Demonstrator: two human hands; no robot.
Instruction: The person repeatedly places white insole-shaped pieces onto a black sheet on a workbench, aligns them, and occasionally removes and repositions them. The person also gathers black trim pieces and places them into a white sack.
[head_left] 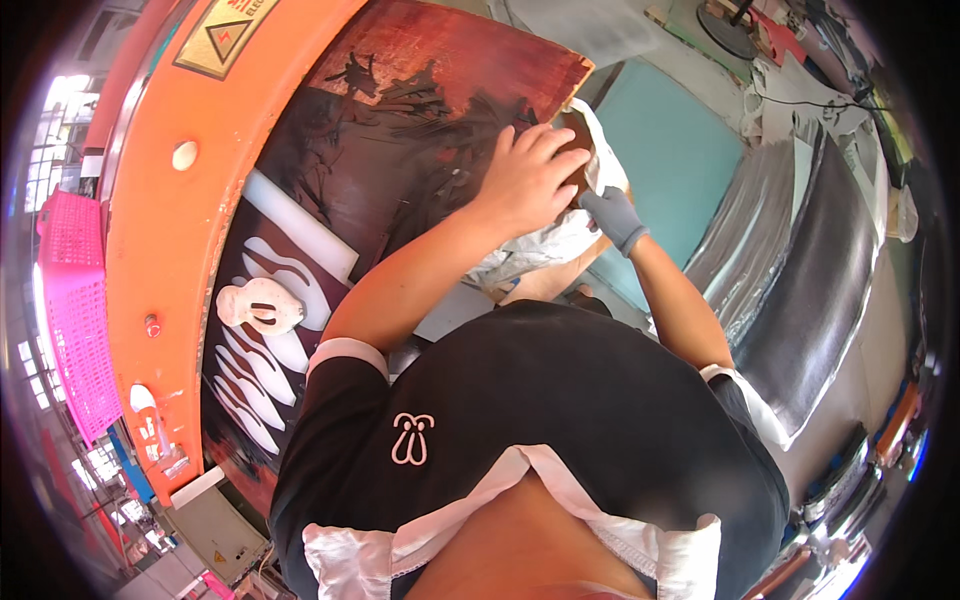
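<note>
My left hand (532, 185) is bare, with its fingers spread, above the edge of a worn reddish-brown board (500, 52) and beside the mouth of a white bag (562, 238). Nothing shows in its grip. A grey glove covers my right hand (612, 216), which is closed on the bag's right rim. Something brown shows inside the bag mouth, partly hidden by my left fingers. Thin dark cut scraps (400, 100) lie scattered over the board, left of my left hand.
A large orange machine beam (200, 230) spans the left. Below it lie a white bar (300, 225), several white sole-like shapes (245, 395) and a pale rounded piece (262, 306). A pink basket (75, 310) stands far left. Black glossy sheets (800, 300) are stacked at right.
</note>
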